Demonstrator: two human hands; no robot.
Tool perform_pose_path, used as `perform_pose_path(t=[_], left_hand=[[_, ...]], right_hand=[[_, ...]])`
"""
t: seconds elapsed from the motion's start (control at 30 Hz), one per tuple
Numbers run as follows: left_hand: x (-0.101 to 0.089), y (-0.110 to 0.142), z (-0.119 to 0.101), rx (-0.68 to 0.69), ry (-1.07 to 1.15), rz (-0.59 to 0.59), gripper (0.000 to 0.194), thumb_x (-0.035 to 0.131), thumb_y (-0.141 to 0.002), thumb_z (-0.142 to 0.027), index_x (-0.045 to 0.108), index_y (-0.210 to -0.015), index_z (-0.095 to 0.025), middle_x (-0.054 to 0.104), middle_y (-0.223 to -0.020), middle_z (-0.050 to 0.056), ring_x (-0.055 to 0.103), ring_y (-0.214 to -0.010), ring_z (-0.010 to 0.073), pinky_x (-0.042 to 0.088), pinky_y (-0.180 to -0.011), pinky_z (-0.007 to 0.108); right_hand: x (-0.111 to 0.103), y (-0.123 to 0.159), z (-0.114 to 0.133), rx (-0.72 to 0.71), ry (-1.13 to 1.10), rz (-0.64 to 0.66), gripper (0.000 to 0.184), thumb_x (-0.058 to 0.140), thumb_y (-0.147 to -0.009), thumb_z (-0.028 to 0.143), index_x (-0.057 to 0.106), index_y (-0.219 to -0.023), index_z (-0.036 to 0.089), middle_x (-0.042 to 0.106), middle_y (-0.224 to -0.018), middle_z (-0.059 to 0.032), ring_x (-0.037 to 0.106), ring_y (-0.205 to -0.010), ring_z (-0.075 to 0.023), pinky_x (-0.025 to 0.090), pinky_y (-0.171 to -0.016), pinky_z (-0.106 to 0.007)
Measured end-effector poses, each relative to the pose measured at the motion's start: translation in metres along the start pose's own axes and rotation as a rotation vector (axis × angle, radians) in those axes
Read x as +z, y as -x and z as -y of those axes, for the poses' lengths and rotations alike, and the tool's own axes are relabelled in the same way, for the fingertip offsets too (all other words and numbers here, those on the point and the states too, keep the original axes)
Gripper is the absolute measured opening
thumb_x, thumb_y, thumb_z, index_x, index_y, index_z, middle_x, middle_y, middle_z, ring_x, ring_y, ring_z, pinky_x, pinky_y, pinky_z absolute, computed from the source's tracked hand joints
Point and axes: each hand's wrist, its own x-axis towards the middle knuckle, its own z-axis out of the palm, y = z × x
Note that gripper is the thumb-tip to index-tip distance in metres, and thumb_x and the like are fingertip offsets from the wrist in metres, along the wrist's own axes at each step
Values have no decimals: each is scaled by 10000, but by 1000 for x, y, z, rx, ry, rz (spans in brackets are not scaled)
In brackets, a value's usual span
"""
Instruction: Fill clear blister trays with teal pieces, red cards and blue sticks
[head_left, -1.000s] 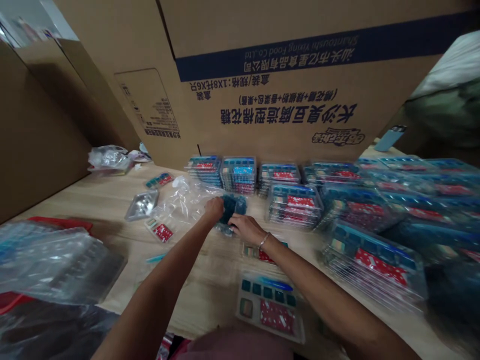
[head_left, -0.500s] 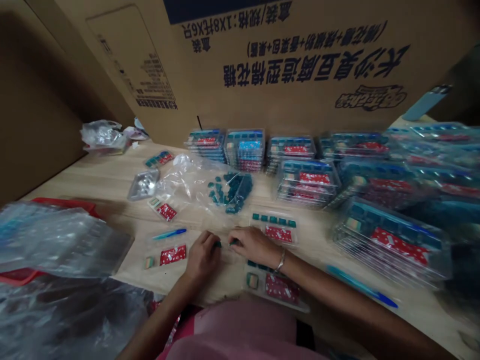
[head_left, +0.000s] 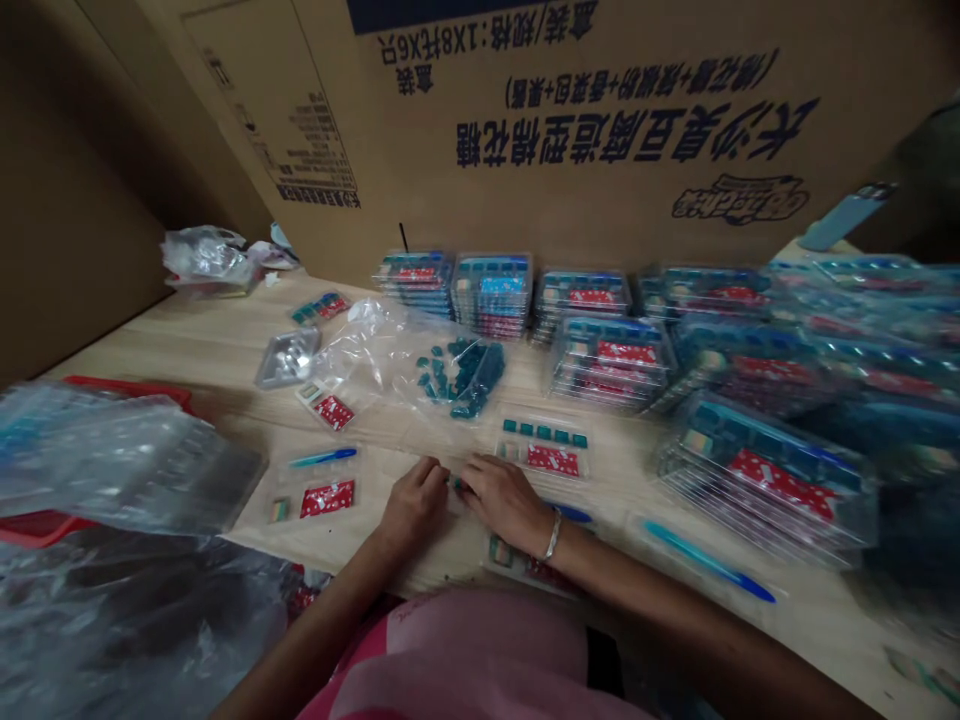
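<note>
My left hand point(head_left: 415, 502) is closed in a pinch low over the table, with a small dark green piece at its fingertips. Close beside it, my right hand point(head_left: 504, 497) also pinches a small green piece point(head_left: 457, 483); a bracelet circles that wrist. Under my right forearm, partly hidden, lies a clear tray point(head_left: 501, 568) with a blue pen and a red packet. Just beyond my right hand is another clear tray point(head_left: 510, 452) with a row of green blocks and a red dotted packet point(head_left: 553, 460). A plastic bag point(head_left: 375, 345) spills loose green blocks point(head_left: 476, 375) ahead of my hands.
Stacks of filled clear trays point(head_left: 611, 365) line the back and right. Left of my hands lie a tray with a blue pen point(head_left: 324, 457) and red packet point(head_left: 327, 498). Empty clear trays point(head_left: 172, 470) overlap a red basket point(head_left: 139, 390). A large carton point(head_left: 420, 200) stands behind.
My hands have drawn closer together, the fingertips now nearly meeting. The right hand has shifted slightly, and the blue pen under its wrist now shows. The view has moved a little.
</note>
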Motion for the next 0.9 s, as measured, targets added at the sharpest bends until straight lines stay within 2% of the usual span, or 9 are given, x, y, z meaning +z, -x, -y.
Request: perform_pose_path(t=[0.17,0.33,0.47,0.53,0.6,0.67,0.77,0.83,0.9], left_hand=[[-8,-3,3,84,62,14,172,407,-855,-97,554,-882,-181,574,-837,48,568,-766,131,492,-683,232],[-12,-10,8,14,79,-60,164,433,-858,-115,582,-850,-182,554,-759,24,558,-698,113,466,-615,213],[-18,-16,-2,-164,326,-134,98,485,-827,-126,556,-790,-181,553,-759,11,548,-681,97,461,-600,198],[-24,-17,-7,-259,442,-139,75,513,-809,-151,530,-742,-181,546,-727,0,541,-646,93,458,-576,193],[-29,-16,-7,-317,489,-73,19,530,-794,-173,546,-789,-183,575,-753,6,567,-681,108,476,-611,213],[-33,-12,-2,-331,432,25,134,549,-768,-169,572,-899,-190,616,-825,22,589,-764,140,489,-686,257],[-33,-3,5,-297,322,132,229,545,-748,-130,586,-963,-197,621,-917,48,579,-870,176,480,-769,304],[-30,2,8,-274,338,169,220,518,-779,-126,588,-976,-196,600,-945,58,571,-875,170,480,-766,295],[-25,4,8,-276,370,158,203,496,-818,-143,589,-990,-195,582,-950,59,568,-871,160,479,-754,281]], right_hand=[[-2,-3,6,2,57,53,97,517,-866,101,599,-884,150,615,-915,-69,571,-857,-178,435,-737,-274],[-10,-4,3,23,-42,75,65,563,-839,128,609,-798,150,620,-851,-63,580,-839,-176,433,-738,-273],[-17,-11,-3,135,-472,-71,33,580,-804,131,593,-792,159,624,-795,-23,585,-752,-139,443,-689,-245],[-16,-18,-7,192,-743,-30,32,592,-779,137,569,-794,154,608,-720,12,572,-660,-113,441,-612,-214],[-13,-25,-10,180,-858,28,54,600,-753,135,553,-771,154,588,-674,35,552,-614,-99,425,-571,-196],[-9,-29,-10,138,-735,10,83,608,-716,100,559,-754,157,593,-687,32,548,-636,-103,417,-598,-203],[-4,-30,-6,21,-373,-16,121,604,-700,61,591,-765,163,624,-774,-12,562,-752,-141,409,-696,-243],[-4,-28,-2,-59,-210,16,98,600,-728,79,605,-779,162,632,-817,-40,563,-810,-163,400,-740,-263],[-5,-27,1,-72,-148,49,83,594,-754,94,615,-802,158,637,-834,-52,566,-818,-167,397,-740,-263]])
